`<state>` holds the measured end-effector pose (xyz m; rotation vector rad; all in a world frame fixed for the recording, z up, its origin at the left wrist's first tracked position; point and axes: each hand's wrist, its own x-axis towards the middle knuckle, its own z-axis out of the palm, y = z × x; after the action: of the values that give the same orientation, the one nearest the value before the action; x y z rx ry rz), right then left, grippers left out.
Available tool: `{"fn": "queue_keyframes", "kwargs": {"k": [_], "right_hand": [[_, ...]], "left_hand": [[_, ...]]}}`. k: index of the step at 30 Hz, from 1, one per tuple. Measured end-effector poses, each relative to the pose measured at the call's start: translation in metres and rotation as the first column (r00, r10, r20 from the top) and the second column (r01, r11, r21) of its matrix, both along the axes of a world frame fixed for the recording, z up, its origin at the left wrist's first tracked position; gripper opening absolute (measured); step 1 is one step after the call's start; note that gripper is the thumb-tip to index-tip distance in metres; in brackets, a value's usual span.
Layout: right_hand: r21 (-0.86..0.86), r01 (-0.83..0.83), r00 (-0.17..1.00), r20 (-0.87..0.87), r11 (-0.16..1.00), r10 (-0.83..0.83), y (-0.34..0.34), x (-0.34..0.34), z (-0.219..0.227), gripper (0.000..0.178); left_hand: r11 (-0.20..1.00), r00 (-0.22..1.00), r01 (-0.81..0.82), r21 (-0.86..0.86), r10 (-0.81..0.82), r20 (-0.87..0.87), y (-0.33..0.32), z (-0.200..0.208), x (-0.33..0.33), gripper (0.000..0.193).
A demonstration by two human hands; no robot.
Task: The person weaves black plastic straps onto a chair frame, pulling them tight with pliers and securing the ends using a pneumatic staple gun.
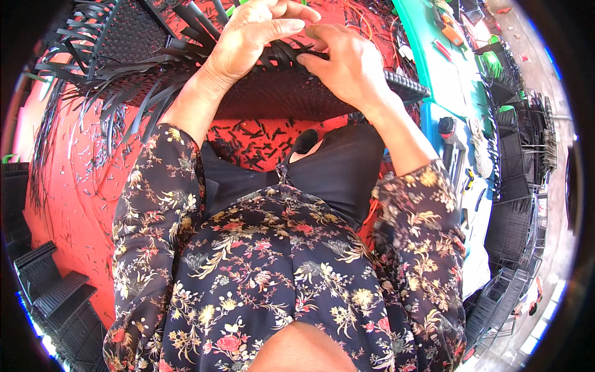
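A panel of black woven plastic strips [279, 93] lies across in front of me, with loose strip ends [149, 74] fanning out along its upper edge and left side. My left hand [251, 31] is raised over that edge. Its thumb and fingers reach right, apart from each other, and I see nothing between them. Close beside it, my right hand [350, 62] is closed at the edge, thumb and fingers pinching a black strip. The strip's gripped part is mostly hidden by the fingers.
Black strip offcuts [251, 139] litter the red floor [87, 211]. To the right, a table with a teal edge [409, 37] carries tools, including a power tool [446, 127] and a red-handled tool [443, 49]. Black woven furniture stands at far right [511, 167] and lower left [59, 285].
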<state>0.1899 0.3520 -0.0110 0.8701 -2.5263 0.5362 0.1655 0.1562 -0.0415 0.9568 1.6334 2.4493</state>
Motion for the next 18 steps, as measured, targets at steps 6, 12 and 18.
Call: {"fn": "queue_keyframes", "kwargs": {"k": [6,12,18], "right_hand": [[-0.216,-0.018,0.952,0.295,0.976,0.083,0.003,-0.003,-0.003,0.021],[-0.354,-0.005,0.879,0.444,0.935,0.173,0.008,-0.002,-0.003,0.04],[-0.358,-0.035,0.847,0.484,0.933,0.218,0.018,0.01,0.004,0.052]], "left_hand": [[0.986,0.981,-0.14,0.087,0.15,-0.125,0.007,-0.01,0.001,0.055],[0.98,0.981,-0.187,0.069,0.191,-0.047,0.012,-0.02,0.004,0.054],[0.848,0.846,-0.52,-0.104,0.494,-0.198,0.022,-0.013,0.018,0.049]]}}
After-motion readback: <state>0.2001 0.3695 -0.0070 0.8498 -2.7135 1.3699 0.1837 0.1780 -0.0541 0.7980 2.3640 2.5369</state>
